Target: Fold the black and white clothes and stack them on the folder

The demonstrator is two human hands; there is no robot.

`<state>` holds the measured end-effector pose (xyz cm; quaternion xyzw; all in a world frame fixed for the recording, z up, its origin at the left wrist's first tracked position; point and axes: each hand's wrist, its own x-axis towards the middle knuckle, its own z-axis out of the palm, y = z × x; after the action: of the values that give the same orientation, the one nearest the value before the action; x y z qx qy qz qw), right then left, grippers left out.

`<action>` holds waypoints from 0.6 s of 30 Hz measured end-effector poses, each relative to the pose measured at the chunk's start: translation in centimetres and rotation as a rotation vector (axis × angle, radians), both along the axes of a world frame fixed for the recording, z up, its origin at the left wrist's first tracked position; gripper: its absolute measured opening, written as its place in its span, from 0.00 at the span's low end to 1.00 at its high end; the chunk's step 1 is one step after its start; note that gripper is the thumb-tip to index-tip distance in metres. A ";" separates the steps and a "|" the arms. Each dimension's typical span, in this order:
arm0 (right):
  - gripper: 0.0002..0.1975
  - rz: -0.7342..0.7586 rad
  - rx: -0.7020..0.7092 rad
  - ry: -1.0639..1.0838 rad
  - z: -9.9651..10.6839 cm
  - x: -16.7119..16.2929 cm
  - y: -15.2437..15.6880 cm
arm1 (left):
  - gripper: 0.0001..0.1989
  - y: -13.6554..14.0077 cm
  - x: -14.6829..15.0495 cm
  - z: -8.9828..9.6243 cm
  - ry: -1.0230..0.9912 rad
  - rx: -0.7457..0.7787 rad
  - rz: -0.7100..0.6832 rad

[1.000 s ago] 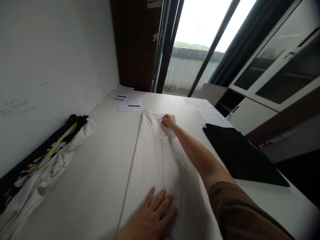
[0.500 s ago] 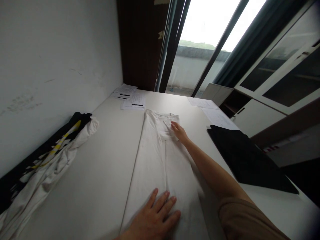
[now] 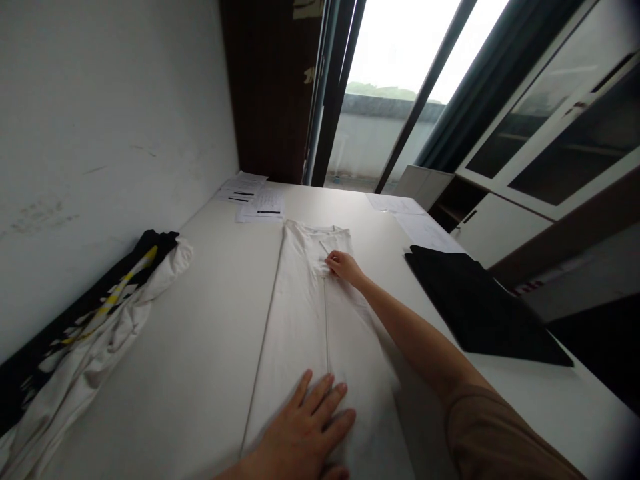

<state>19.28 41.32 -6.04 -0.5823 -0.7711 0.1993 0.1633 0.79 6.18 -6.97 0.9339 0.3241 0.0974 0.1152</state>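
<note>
A white T-shirt (image 3: 295, 313) lies folded lengthwise into a long strip, its neckline at the far end and a seam-like line running down the middle. Flat on its near part rests my left hand (image 3: 305, 423), fingers spread and palm down. Farther up, my right hand (image 3: 344, 265) has its fingers pinched together on the shirt's fabric just below the neckline, near small creases. The exact bit of cloth between those fingertips is partly hidden.
Along the wall at left lie a crumpled white garment (image 3: 115, 333) and a black one with a yellow pattern (image 3: 100, 307). A folded black cloth (image 3: 480, 300) is on the table's right side. Paper sheets (image 3: 263, 203) lie at the far left, with more sheets (image 3: 425, 230) at far right.
My right hand has shifted slightly left and closer, its fingers curling from extended into a pinch on the fabric. My left hand stays flat on the shirt. The view has turned slightly.
</note>
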 end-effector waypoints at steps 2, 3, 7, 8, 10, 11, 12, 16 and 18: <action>0.11 -0.014 0.051 -0.036 0.0 0.0 0.6 | 0.36 0.0 0.0 0.2 -0.004 -0.032 -0.009; 0.11 -0.052 0.097 -0.081 0.1 0.0 1.0 | 0.36 0.0 0.0 0.4 -0.006 -0.047 -0.011; 0.20 -0.147 0.127 -0.310 0.6 -0.8 3.0 | 0.35 0.0 0.0 1.1 -0.017 -0.105 -0.005; 0.21 -0.149 0.097 -0.359 0.7 -1.1 3.5 | 0.35 0.0 0.0 1.2 -0.019 -0.117 -0.003; 0.20 -0.152 0.053 -0.422 0.7 -1.7 4.3 | 0.35 0.1 -0.1 1.6 -0.020 -0.138 -0.003; 0.18 -0.159 0.044 -0.430 0.7 -2.0 4.6 | 0.35 0.1 -0.1 1.7 -0.020 -0.148 -0.004; 0.17 -0.168 0.042 -0.421 0.7 -2.2 4.9 | 0.35 0.1 -0.1 1.8 -0.020 -0.156 -0.006; 0.19 -0.269 0.062 -0.287 0.9 -2.5 6.1 | 0.35 0.1 -0.2 2.0 -0.029 -0.173 -0.012; 0.19 -0.335 0.050 -0.213 1.2 -2.7 7.0 | 0.35 0.1 -0.2 2.0 -0.032 -0.173 -0.014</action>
<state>16.56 48.28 -4.87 -0.7161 -0.6810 0.0871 0.1261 0.55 6.28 -4.95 0.9209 0.3231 0.0832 0.2015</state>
